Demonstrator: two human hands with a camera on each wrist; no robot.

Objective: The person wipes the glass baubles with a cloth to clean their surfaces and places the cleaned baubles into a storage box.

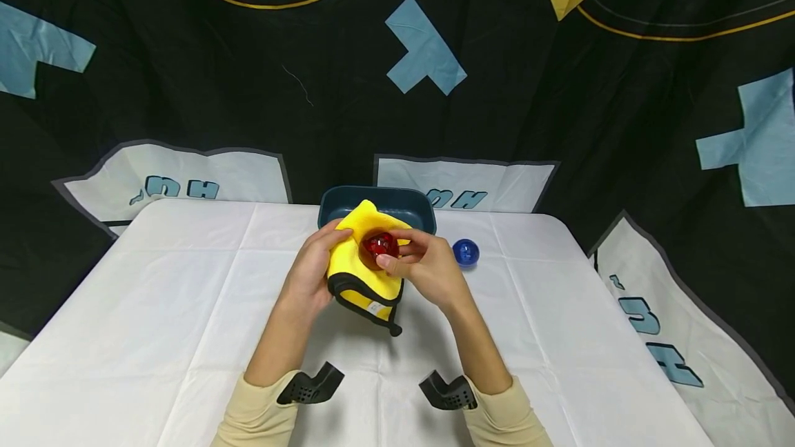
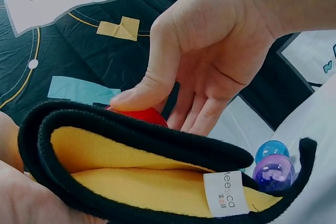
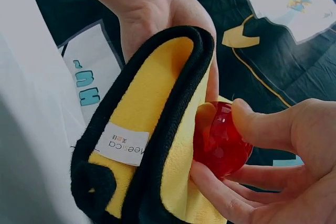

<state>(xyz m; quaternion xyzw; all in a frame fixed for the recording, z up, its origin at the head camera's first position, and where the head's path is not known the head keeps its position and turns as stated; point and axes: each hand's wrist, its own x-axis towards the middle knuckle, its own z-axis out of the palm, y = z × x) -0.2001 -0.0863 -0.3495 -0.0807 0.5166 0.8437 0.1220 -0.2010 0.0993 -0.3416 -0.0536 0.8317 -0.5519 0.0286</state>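
Observation:
A folded yellow cloth [image 1: 348, 261] with black edging and a small white label is held up over the table. My left hand [image 1: 313, 267] grips its left side, with the thumb on the front. Against the cloth's face sits a clear red ball [image 3: 223, 142], which my right hand [image 1: 431, 267] pinches between thumb and fingers. In the left wrist view only a bit of the red ball [image 2: 142, 115] shows above the black edge; the folds hide the rest.
Behind the cloth stands a dark blue-green tray [image 1: 404, 204], partly hidden by it. A clear blue ball [image 1: 466, 252] lies right of the tray on the white tablecloth [image 1: 186, 323]. A black patterned curtain [image 1: 279, 109] hangs beyond the table.

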